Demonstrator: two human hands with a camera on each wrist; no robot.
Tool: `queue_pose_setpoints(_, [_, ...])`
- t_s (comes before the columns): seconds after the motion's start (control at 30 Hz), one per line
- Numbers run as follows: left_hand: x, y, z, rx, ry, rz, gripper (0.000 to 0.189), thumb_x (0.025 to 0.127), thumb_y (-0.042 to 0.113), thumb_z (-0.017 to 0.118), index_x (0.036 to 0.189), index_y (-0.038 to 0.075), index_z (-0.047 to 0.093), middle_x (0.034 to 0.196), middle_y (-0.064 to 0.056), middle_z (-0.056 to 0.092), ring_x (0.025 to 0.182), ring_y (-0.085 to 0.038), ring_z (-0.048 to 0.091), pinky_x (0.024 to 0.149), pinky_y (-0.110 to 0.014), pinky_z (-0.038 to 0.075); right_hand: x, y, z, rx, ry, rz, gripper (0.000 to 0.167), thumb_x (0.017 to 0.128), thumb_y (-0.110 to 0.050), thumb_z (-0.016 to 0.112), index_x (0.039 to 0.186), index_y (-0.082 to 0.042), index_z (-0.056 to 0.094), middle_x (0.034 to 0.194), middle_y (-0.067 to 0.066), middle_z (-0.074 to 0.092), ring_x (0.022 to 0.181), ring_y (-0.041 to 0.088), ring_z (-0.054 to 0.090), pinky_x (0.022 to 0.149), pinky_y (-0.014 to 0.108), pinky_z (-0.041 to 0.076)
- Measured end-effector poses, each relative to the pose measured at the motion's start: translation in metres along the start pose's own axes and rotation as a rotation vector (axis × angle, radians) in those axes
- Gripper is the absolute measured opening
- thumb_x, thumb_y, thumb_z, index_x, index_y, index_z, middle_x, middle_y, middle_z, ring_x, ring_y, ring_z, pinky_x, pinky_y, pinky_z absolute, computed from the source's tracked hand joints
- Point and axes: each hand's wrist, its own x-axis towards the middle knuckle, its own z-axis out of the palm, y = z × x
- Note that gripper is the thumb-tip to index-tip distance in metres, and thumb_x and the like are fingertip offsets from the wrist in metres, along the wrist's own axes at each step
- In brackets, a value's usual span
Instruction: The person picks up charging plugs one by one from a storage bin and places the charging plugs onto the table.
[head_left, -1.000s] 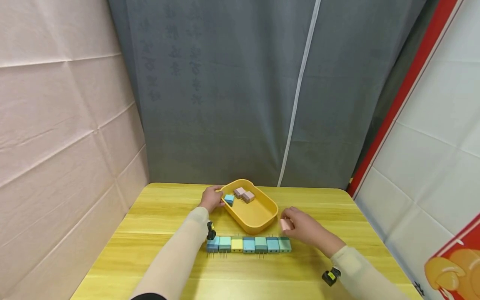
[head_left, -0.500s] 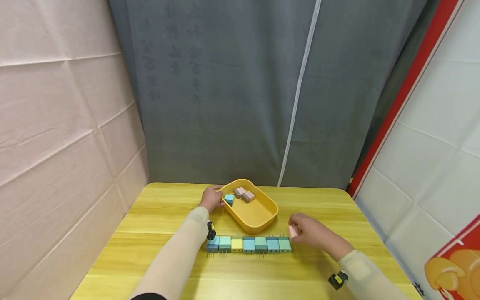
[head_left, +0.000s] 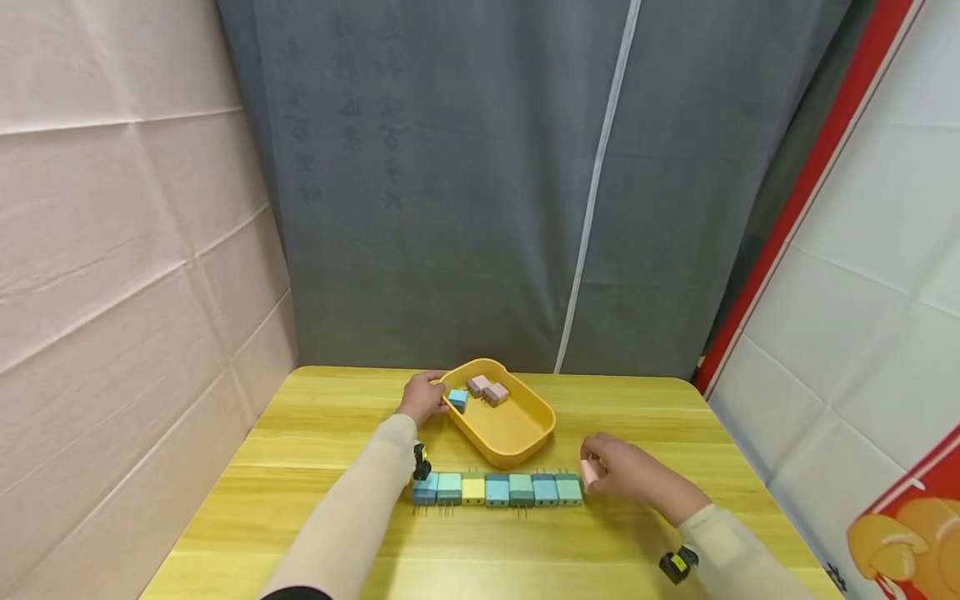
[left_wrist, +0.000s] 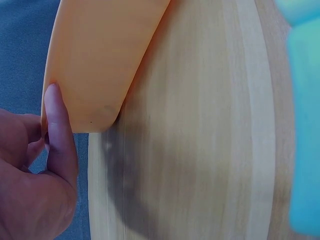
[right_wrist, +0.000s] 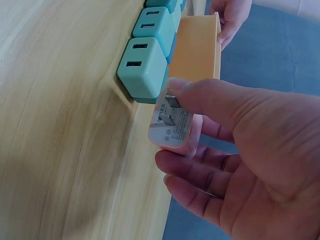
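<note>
Between right-hand fingers (right_wrist: 196,171), pink charger (right_wrist: 177,128)

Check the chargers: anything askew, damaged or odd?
The charger row is straight, but facing is mixed: first, second and fifth from the left show prongs on the near side; the yellow charger shows ports there. The yellow tray sits askew to the row. No spill or damage visible.

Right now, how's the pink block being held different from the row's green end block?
The pink block sits in the right grip; the green block rests on the table. The right wrist view shows metal prongs on the pink block, two slots on the green block. Both look boxy with rounded corners.
</note>
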Motion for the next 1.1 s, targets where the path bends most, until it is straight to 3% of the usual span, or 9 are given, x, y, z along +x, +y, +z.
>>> queue_pose_setpoints(0.33, [0.007,-0.004,0.0,-0.005,-0.01,0.008,0.043,0.115,0.01,0.06,0.158,0.006,0.061,0.104,-0.019,0.07,0.064,-0.016,0.066,0.074,-0.038,0.07,0.001,0.002,0.003,0.008,-0.005,-0.012,0.036,0.088,-0.014,0.096,0.11,-0.017,0.069,0.101,-0.003,0.062,0.088,0.018,0.057,0.076,0.039,0.056])
queue_pose_setpoints(0.83, [0.004,-0.002,0.001,0.009,0.004,0.002,0.043,0.115,0.011,0.059,0.158,0.006,0.061,0.111,-0.02,0.07,0.066,-0.014,0.066,0.081,-0.042,0.07,0.001,0.006,0.015,0.028,-0.029,-0.034,0.038,0.084,-0.012,0.099,0.109,-0.014,0.07,0.101,0.001,0.065,0.088,0.019,0.059,0.077,0.044,0.057])
queue_pose_setpoints(1.1, [0.002,-0.001,0.001,0.006,0.005,0.003,0.042,0.115,0.01,0.059,0.157,0.006,0.062,0.104,-0.019,0.07,0.065,-0.015,0.066,0.081,-0.042,0.07,0.003,0.008,0.019,0.019,-0.041,-0.021,0.039,0.083,-0.014,0.1,0.109,-0.014,0.07,0.101,0.001,0.065,0.088,0.019,0.059,0.078,0.045,0.057])
